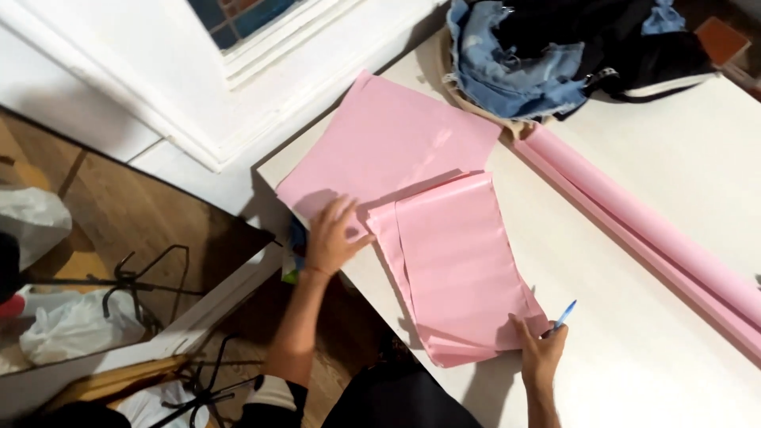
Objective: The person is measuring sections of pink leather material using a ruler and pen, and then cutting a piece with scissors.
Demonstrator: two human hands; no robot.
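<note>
I see the left hand [329,238] lying flat at nine o'clock, fingers spread wide on the large pink sheet [388,143] near the edge of the white table [634,357]. The right hand [541,349] sits at five o'clock, fingers closed around a blue pen [564,315] while pressing the near corner of the folded pink sheets [460,261]. A pink paper roll [650,230] runs along at three o'clock, with a pile of clothes [555,47] at twelve o'clock.
</note>
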